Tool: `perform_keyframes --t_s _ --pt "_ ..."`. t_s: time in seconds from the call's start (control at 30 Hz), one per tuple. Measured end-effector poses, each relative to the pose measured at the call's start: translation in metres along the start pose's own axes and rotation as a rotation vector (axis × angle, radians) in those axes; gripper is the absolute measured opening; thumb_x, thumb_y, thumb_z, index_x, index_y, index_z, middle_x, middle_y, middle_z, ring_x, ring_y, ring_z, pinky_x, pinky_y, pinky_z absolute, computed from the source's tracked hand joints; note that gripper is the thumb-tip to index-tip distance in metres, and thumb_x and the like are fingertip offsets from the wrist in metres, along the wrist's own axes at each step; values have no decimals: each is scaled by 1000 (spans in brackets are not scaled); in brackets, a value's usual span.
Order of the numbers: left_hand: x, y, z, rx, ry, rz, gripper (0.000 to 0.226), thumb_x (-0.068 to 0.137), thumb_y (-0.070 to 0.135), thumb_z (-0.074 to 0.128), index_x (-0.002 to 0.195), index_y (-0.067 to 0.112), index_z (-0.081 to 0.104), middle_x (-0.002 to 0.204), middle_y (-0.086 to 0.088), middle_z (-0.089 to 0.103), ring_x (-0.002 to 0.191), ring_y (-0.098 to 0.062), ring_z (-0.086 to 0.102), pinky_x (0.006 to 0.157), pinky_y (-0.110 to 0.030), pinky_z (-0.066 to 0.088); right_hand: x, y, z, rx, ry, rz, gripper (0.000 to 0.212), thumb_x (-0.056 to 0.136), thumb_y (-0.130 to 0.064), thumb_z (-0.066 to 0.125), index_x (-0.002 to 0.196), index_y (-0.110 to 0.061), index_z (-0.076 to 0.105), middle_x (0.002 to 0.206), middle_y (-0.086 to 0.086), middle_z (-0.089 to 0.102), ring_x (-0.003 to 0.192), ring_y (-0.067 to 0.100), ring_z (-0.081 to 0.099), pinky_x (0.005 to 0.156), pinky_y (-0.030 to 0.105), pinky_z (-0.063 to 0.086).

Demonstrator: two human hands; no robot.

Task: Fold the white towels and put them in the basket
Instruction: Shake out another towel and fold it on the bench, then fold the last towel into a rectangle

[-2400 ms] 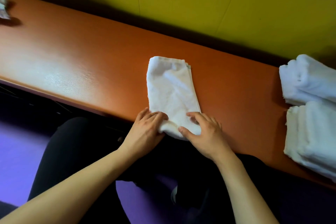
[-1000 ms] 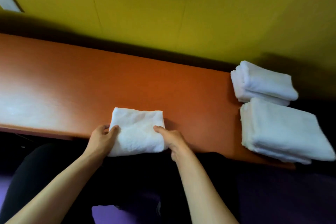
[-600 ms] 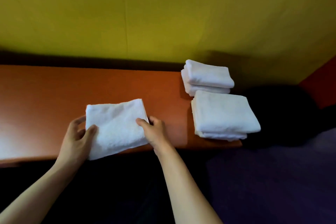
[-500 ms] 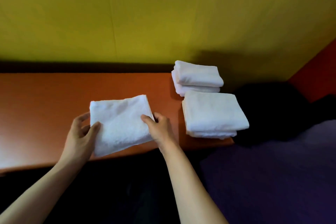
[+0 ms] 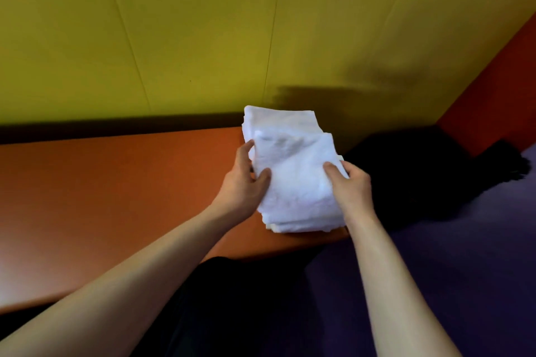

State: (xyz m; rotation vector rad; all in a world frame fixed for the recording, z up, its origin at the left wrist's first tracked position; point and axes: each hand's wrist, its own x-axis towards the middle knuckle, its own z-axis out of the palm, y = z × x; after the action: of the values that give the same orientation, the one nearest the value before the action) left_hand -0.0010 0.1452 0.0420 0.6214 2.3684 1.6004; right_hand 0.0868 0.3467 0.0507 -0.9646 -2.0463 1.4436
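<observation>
A folded white towel [image 5: 293, 171] is held between both my hands over the right end of the orange table [image 5: 116, 182]. My left hand [image 5: 245, 182] grips its left edge, thumb on top. My right hand [image 5: 349, 182] grips its right edge. Under it lies the near stack of folded white towels [image 5: 301, 224], whose front edge shows below the held towel. Behind, the far stack of folded towels [image 5: 278, 119] sits by the wall. Whether the held towel touches the near stack I cannot tell. No basket is in view.
A yellow wall [image 5: 203, 38] runs behind the table, meeting a red wall [image 5: 499, 81] at the right. Past the table's right end is a dark shape [image 5: 429, 171] and purple floor [image 5: 464, 255]. My dark-clothed legs are below the table's front edge.
Both hands folded the towel in half, lifted it off the table and carried it right, over the near stack. My head turned right with it.
</observation>
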Motion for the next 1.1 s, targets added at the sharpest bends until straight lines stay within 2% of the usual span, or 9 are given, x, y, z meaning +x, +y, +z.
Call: perform_keyframes --t_s 0.07,0.1,0.2,0.3,0.4,0.5,0.73,0.93,1.1 --pt "9 6 17 30 -28 -20 68 98 35 58 152 36 18 108 14 63 88 -6 66 67 -26 55 15 6 -13 -44 41 -8 13 86 -40 66 83 -28 71 83 -5 73 86 20 70 72 34 56" --pt "11 8 24 51 -32 -34 71 98 37 58 154 35 16 117 7 62 97 -10 66 73 -29 56 20 10 -16 -101 58 -3 14 86 -42 65 91 -29 70 92 -7 72 93 22 69 74 33 54" --pt "7 4 40 391 -61 44 63 101 38 53 156 33 23 153 -6 36 120 -30 56 93 -44 52 23 27 -11 -444 117 10 48 92 -45 61 135 -25 52 131 7 56 117 32 55 97 43 45" --pt "-2 -5 48 573 -103 185 41 106 40 38 146 34 46 162 -4 30 130 -34 46 101 -46 46 12 29 -5 -600 276 -268 39 94 -35 60 131 -24 59 129 8 58 116 33 52 96 46 39" --pt "-4 -15 45 619 -191 139 48 105 51 31 151 38 38 167 -1 19 141 -34 35 111 -48 35 4 30 -2 -693 237 -557 27 93 -34 58 115 -23 71 117 2 68 109 29 58 92 44 41" --pt "-7 -20 42 673 -256 122 53 104 56 29 155 41 27 167 -4 17 144 -34 31 114 -50 31 -8 35 4 -793 95 -528 26 94 -36 58 108 -22 75 114 0 71 110 28 58 96 44 41" --pt "-27 -19 8 832 -139 235 47 103 49 35 146 31 42 153 -1 40 134 -30 42 103 -45 38 -23 20 16 -802 152 -646 27 91 -29 62 113 -17 73 114 4 71 112 27 60 114 51 31" --pt "-65 -23 -49 928 -23 245 42 101 47 37 136 28 51 141 1 50 125 -27 48 98 -41 38 -64 0 63 -709 -12 -709 32 91 -26 63 122 -19 68 122 3 68 114 24 59 105 44 41" --pt "-102 -33 -100 958 75 201 39 100 44 41 131 27 56 134 0 55 121 -28 50 96 -43 39 -108 -13 117 -625 -204 -758 37 91 -23 61 127 -26 63 125 -4 63 115 19 57 102 39 40"
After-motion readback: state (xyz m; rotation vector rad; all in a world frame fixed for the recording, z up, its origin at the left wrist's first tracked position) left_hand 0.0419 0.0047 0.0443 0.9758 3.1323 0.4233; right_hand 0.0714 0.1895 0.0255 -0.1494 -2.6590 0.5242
